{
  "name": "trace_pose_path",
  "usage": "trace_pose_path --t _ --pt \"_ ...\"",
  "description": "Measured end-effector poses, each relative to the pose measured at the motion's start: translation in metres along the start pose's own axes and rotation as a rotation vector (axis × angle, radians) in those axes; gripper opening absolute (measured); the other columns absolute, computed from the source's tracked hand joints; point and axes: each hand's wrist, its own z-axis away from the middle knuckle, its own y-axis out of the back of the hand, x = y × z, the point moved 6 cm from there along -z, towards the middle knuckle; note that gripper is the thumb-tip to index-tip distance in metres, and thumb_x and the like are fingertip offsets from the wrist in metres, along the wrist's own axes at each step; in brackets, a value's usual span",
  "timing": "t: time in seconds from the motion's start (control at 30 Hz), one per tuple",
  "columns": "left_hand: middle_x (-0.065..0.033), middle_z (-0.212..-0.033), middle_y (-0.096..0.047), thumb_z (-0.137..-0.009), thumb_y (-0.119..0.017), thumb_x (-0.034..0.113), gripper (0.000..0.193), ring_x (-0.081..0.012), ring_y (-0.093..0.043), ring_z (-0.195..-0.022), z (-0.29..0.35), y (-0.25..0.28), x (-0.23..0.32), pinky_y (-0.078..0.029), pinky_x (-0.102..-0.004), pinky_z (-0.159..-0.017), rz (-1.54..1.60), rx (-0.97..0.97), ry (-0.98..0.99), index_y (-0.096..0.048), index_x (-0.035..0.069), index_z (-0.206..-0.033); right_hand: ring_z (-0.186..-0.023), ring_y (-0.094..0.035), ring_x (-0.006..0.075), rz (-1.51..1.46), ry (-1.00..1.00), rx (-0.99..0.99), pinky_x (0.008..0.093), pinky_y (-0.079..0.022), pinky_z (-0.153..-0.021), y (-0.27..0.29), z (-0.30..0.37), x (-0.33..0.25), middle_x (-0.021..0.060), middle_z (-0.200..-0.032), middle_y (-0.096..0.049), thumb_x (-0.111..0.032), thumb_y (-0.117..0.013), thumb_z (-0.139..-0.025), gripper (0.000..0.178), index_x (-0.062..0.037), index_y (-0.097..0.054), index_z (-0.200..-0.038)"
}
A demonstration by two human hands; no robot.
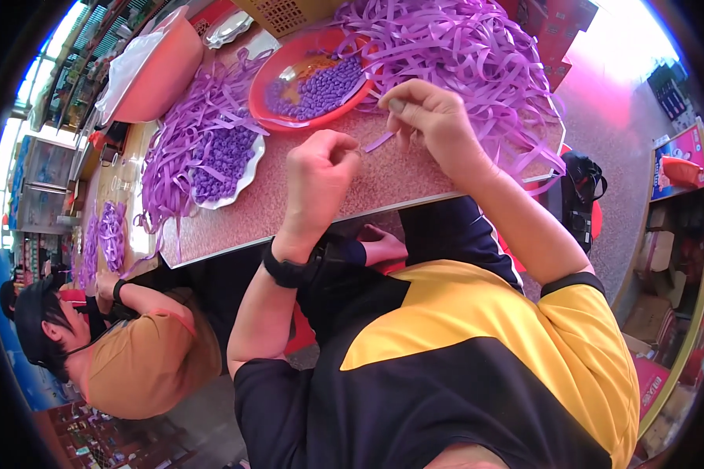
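Observation:
Over the near side of the tabletop, my left hand (321,184) is closed with thumb and fingertips together; what it pinches is too small to make out. My right hand (430,121) is raised a little farther right, its thumb and fingers pinched. A short length of purple ribbon (379,141) spans the gap between the hands and runs up to the right fingers. Just beyond them, a red basin (262,105) holds many small purple bead-like pieces (325,90). A large heap of purple ribbons (461,55) lies beyond my right hand.
Left of my hands, a white scalloped plate (250,168) holds darker purple pieces, beside another ribbon pile (188,129). Behind stand a pink basin (164,74) and a yellow basket (285,14). A seated person (137,352) works at the left. Shelving (673,289) stands at right.

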Motion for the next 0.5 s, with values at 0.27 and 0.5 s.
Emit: trace_pose_path --t 0.27,0.5 --pt "-0.0188 -0.074 -0.066 -0.077 -0.065 0.011 0.012 -0.0333 -0.067 -0.067 -0.022 -0.040 0.016 -0.054 -0.0420 -0.062 -0.857 -0.132 -0.436 -0.064 -0.001 -0.078 -0.063 -0.059 0.0074 -0.076 0.020 0.035 0.0200 -0.044 -0.057 0.006 0.001 0.004 0.0026 -0.083 -0.068 -0.010 -0.059 -0.097 0.013 -0.0029 -0.067 -0.104" --pt "-0.0056 -0.065 -0.064 -0.078 -0.067 0.006 0.010 -0.0155 -0.059 -0.054 -0.007 -0.023 -0.003 -0.045 -0.0283 -0.051 0.207 -0.227 0.095 -0.069 -0.003 -0.082 -0.062 -0.054 0.0056 0.117 0.032 -0.124 0.0214 -0.044 -0.058 -0.005 0.000 0.006 0.0002 -0.077 -0.062 -0.004 -0.057 -0.094 0.011 -0.0017 -0.067 -0.098"
